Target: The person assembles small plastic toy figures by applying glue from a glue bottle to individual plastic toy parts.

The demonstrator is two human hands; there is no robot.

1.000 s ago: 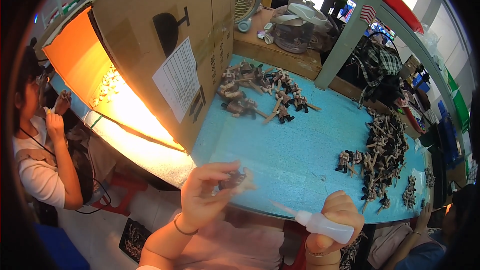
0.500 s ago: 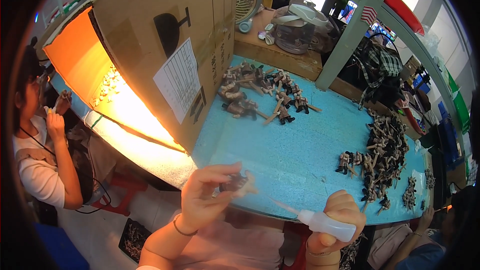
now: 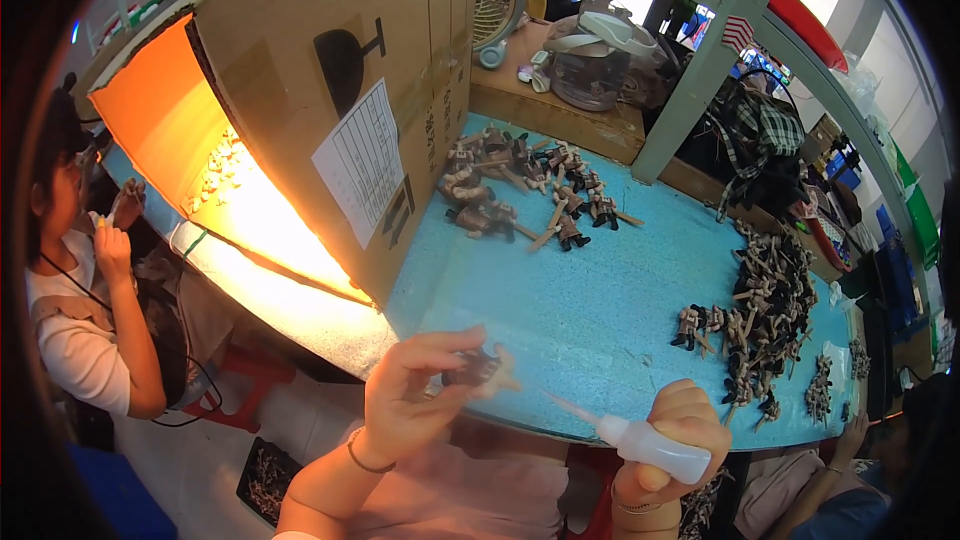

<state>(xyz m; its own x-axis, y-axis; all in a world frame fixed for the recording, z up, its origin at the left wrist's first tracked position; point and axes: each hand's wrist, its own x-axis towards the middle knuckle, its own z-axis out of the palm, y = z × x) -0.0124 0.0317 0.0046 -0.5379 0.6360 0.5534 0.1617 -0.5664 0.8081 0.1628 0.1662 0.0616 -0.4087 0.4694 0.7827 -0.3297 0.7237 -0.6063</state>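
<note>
Between the thumb and fingers of my left hand is a small toy figure, dark-bodied with pale parts, somewhat blurred. My right hand is wrapped round a white squeeze bottle, whose long thin nozzle points left toward the figure without touching it. Both hands are over the table's near edge. A loose group of similar figures lies at the far middle of the blue tabletop. Another, denser pile of figures spreads along the right side.
A large cardboard box, lit orange inside, stands at the left. Behind are a wooden shelf with a clear jug, and a grey post. A co-worker sits at the left; another person's arm shows at the lower right.
Both hands hold nearly the same pose and place. The view has shifted very slightly; the figure and the bottle stay in the hands.
</note>
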